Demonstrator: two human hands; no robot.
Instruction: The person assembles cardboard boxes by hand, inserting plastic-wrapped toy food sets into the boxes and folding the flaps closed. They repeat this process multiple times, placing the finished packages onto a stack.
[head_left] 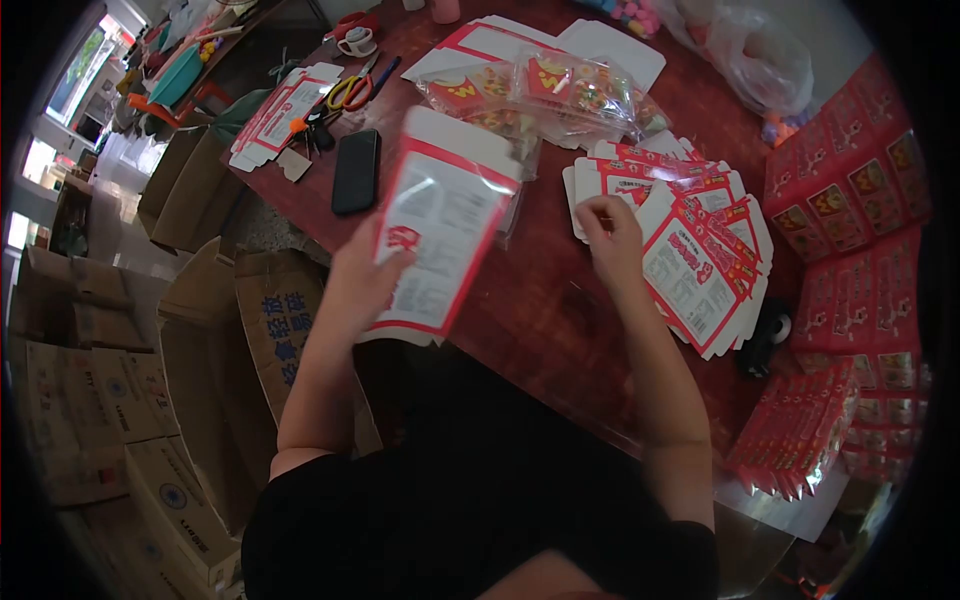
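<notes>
My left hand is closed on the left edge of a flat red-and-white printed carton, its thumb lying across the printed face. The carton is tilted, with its white flap pointing away from me. My right hand hovers by the left side of a fanned pile of similar flat cartons. Its fingers are curled into a pinch; whether anything small is between them I cannot make out. Beyond the held carton lie clear plastic packs with colourful contents.
A black phone, scissors and more flat cartons lie at the table's left. Red packed boxes are stacked at the right, beside a black tape dispenser. An opened cardboard box stands below the left edge.
</notes>
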